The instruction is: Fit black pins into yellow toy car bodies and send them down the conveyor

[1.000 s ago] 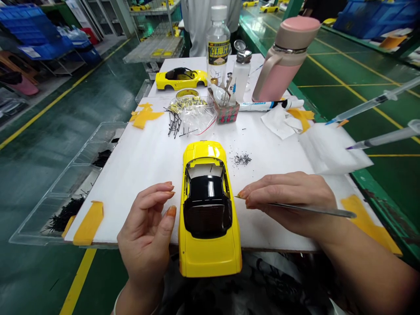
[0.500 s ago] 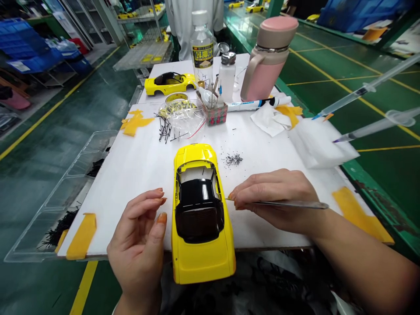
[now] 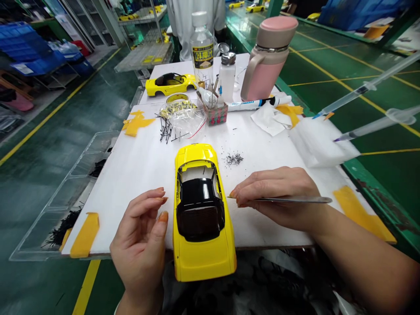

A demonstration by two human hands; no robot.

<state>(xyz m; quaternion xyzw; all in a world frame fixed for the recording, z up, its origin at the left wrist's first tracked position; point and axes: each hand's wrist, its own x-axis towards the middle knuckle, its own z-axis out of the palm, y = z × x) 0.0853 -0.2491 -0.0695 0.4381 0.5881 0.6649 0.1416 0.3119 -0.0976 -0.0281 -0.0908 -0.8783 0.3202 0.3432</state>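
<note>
A yellow model car body (image 3: 205,260) with a black roof lies in front of me, its near end jutting past the board's front edge. Beside its left flank, my left hand (image 3: 141,240) is open with the fingers curved, apart from the car. On the other side, my right hand (image 3: 278,194) grips thin metal tweezers (image 3: 295,200), whose tip is close to the car's right side. Whether anything tiny sits in the tip I cannot tell. Just beyond the right hand, a scatter of tiny black bits (image 3: 234,158) lies on the white board (image 3: 144,159).
Behind stand a pink flask (image 3: 267,70), a plastic bottle (image 3: 202,57) and a small tool box (image 3: 216,114). Another yellow car body (image 3: 170,85) is at the back left. Two syringes (image 3: 370,127) rest on white foam at right. A clear tray (image 3: 65,192) holds black parts at left.
My right hand and the tweezers have shifted slightly to the right, a little away from the car. The left hand has kept its pose; the view has moved very slightly.
</note>
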